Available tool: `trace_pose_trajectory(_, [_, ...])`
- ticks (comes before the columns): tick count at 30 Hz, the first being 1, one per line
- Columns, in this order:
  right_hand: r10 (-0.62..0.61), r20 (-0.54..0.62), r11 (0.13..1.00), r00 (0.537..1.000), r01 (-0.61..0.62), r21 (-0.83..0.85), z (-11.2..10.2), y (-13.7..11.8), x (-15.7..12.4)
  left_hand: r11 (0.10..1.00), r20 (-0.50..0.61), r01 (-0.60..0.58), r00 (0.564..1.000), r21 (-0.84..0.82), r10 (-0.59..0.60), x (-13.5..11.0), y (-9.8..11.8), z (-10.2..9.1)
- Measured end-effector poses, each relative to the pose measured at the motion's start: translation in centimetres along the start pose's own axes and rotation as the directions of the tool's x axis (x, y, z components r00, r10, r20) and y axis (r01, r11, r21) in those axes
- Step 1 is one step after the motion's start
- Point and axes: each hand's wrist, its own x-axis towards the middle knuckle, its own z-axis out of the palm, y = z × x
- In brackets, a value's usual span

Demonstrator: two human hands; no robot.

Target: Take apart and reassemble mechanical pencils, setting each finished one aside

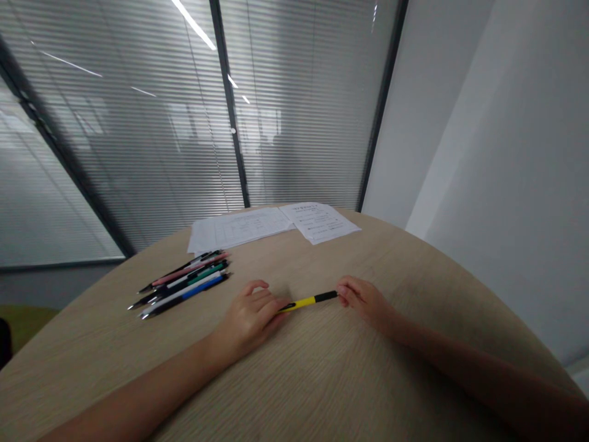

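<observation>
Between my two hands a yellow and black pen (304, 302) is held nearly level, just over the wooden table (294, 380). My left hand (255, 314) pinches its clip end between thumb and fingers, with the index finger curled above. At the black end, the fingertips of my right hand (363, 301) are closed around the tip, which they hide. Left of my left hand lies a bunch of several pens (184, 282), side by side, in black, pink, green, white and blue.
Printed paper sheets (243, 227) lie at the table's far edge, with another printed sheet (322, 222) overlapping them on the right. Beyond the table stands a glass partition with blinds (304, 110). A white wall (506, 135) rises on the right.
</observation>
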Motion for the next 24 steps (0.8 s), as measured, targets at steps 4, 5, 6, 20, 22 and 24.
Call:
trace_pose_trajectory(4, [-0.003,-0.002,0.999,1.000,0.003,-0.053,0.0,0.1,-0.1,0.998,-0.024,-0.035,0.999,0.045,0.036,-0.1,0.1,0.0])
trace_pose_trajectory(5, [-0.008,-0.007,0.999,1.000,0.007,-0.041,0.0,0.0,-0.1,0.999,-0.027,-0.027,0.999,0.044,0.028,-0.1,0.1,0.0])
trace_pose_trajectory(6, [-0.012,-0.016,1.000,1.000,0.012,-0.018,0.1,0.0,-0.1,0.999,-0.028,-0.012,1.000,0.040,0.013,-0.2,0.0,0.0])
trace_pose_trajectory(20, [-0.052,-0.034,0.998,0.998,0.051,-0.033,0.0,-0.6,-0.2,0.941,0.086,0.259,0.965,-0.219,-0.246,-0.4,-1.1,0.4])
trace_pose_trajectory(22, [-0.076,-0.021,0.995,0.997,0.074,-0.070,-0.1,-0.7,-0.2,0.928,0.113,0.284,0.958,-0.242,-0.264,-0.4,-1.1,0.4])
trace_pose_trajectory(24, [-0.087,-0.009,0.991,0.996,0.086,-0.100,-0.1,-0.6,-0.2,0.913,0.134,0.306,0.951,-0.270,-0.279,-0.4,-1.0,0.5])
